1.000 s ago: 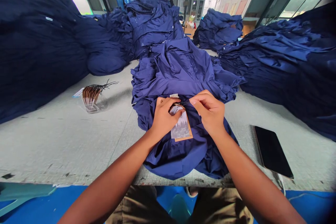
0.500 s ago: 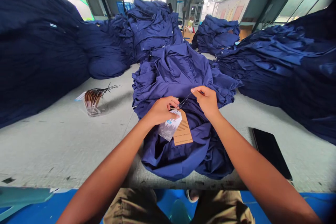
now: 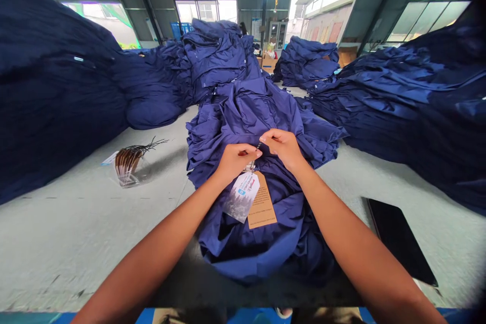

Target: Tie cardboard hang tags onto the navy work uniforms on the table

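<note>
1. The left hand (image 3: pixel 237 160) and the right hand (image 3: pixel 283 148) meet above the middle of a navy work garment (image 3: pixel 246 116), close together but not touching.
2. The left hand's grip is clenched in a small pinch on a thin black cord (image 3: pixel 258 146), with the fingers curled over it. The right hand's grip is pinched on the far side of the same cord. The fingers hide most of the cord, so exactly how it runs between them is hard to tell.
3. A white printed tag (image 3: pixel 241 196) and a kraft-paper tag (image 3: pixel 261 207) hang from just below the left hand, lying overlapped on the garment's folds.
4. The garment lies bunched on the near part of the table (image 3: pixel 68 243), its near edge close to the table's edge. The cloth looks soft, light and loose, so it would likely shift under any tug. It seems best steadied by a flat press on a fold.
5. The cord looks very thin and limp, so it probably needs a fingertip pinch close to the tags. The card tags look light and fairly stiff, and are probably easiest to hold by their edges.
6. To the left stands a clear tumbler (image 3: pixel 127 169) holding a bundle of brown tags with black cords. To the right lies a black phone (image 3: pixel 398 240).
7. Large piles of navy garments (image 3: pixel 398 111) rise on the right, left and far sides.
</note>
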Demonstrator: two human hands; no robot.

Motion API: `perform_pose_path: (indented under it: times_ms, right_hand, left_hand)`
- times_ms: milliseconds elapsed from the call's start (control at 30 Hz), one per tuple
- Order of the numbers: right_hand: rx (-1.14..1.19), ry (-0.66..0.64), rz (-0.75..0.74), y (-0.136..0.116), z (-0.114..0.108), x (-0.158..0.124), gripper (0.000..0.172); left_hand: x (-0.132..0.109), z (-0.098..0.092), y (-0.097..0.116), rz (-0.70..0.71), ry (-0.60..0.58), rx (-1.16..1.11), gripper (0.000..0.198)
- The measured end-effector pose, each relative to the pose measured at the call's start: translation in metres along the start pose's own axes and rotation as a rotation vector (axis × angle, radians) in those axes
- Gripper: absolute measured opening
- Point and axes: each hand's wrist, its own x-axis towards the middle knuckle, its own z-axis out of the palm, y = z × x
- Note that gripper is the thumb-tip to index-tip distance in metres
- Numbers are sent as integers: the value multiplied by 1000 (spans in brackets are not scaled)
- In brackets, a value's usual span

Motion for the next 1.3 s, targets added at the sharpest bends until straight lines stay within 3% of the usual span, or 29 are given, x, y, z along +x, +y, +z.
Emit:
perform_pose_path:
  times_ms: [167,333,600,800,1067,1233,1300]
  right_hand:
    - [57,89,20,8,0,3,36]
    - [-36,88,3,11,4,0,39]
    - [-279,-13,-188,8,13,-9,27]
    - [-453,-47,-309,-10,25,-15,18]
    - [-686,-100,-335,-22,30,-20,17]
    - [-500,-90,-261,-14,22,-14,6]
    - [-428,-122,-217,-9,16,-11,13]
  left_hand:
    - [-5,-8,-3,-93,-53,-155,29]
    - [-4,-16,0,-146,-71,-354,27]
    - [-5,-21,-7,-171,51,-507,37]
    - [-7,-15,-11,-81,129,-407,35]
    - [-10,-14,-11,82,114,-70,14]
    - [-11,-15,-14,12,105,-75,21]
    - [-11,-16,-14,-8,89,-92,25]
